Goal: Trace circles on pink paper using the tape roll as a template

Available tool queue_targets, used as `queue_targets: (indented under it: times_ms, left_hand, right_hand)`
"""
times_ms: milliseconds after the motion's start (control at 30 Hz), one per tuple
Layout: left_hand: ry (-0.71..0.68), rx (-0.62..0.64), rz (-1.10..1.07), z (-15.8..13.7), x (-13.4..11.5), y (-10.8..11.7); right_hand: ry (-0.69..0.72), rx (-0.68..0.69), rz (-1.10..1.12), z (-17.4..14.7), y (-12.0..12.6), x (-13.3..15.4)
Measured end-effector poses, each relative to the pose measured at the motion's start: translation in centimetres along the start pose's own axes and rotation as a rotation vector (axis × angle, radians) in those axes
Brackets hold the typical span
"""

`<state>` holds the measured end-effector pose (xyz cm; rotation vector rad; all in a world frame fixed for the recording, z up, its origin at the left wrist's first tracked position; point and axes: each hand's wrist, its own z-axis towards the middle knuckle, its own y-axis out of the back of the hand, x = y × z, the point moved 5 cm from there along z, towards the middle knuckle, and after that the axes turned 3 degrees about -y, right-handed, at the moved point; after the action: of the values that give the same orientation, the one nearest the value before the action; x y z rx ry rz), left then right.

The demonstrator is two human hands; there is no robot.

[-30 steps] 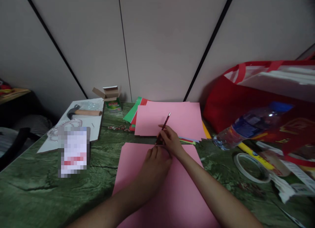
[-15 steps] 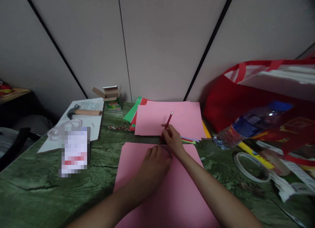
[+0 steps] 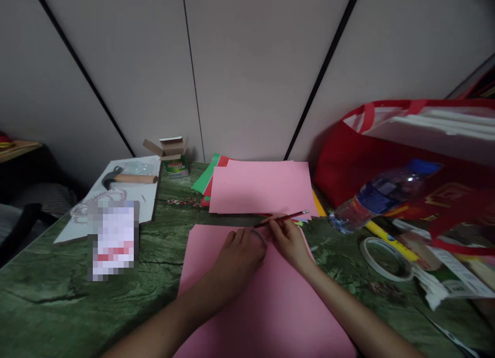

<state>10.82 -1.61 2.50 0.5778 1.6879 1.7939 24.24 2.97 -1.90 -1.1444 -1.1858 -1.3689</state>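
Observation:
A large pink paper sheet (image 3: 284, 306) lies in front of me on the green wood-patterned table (image 3: 50, 311). My left hand (image 3: 240, 257) is closed over a round object with a thin curved rim (image 3: 264, 240) near the sheet's far edge, pressing it to the paper; most of it is hidden under the palm. In my right hand (image 3: 289, 240) a dark red pencil (image 3: 296, 215) is pinched, tilted low with its eraser end to the right. Its tip meets the round object's far edge close to my left fingertips.
Behind lies a stack of pink and coloured paper (image 3: 259, 188). To the left are a hammer (image 3: 131, 178), a white board (image 3: 149, 208), a small opened box (image 3: 176, 164) and a blurred-out item (image 3: 116, 239). A bottle (image 3: 382, 193), tape roll (image 3: 365, 255) and red bag (image 3: 336, 167) stand right.
My right hand has moved right and nearer around the round object, and the pencil has swung from steep to nearly flat. My left hand stays in place on the round object.

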Motion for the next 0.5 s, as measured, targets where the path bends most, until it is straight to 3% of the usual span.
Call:
queue_targets:
  times_ms: [300, 500]
  left_hand:
    - [0.011, 0.064, -0.001, 0.2, 0.0, 0.3]
    - [0.002, 0.086, -0.057, 0.1, 0.3, 0.5]
  right_hand:
    - [-0.093, -0.042, 0.133, -3.0, 2.3, -1.3]
    - [-0.083, -0.073, 0.137, -4.1, 2.9, -0.7]
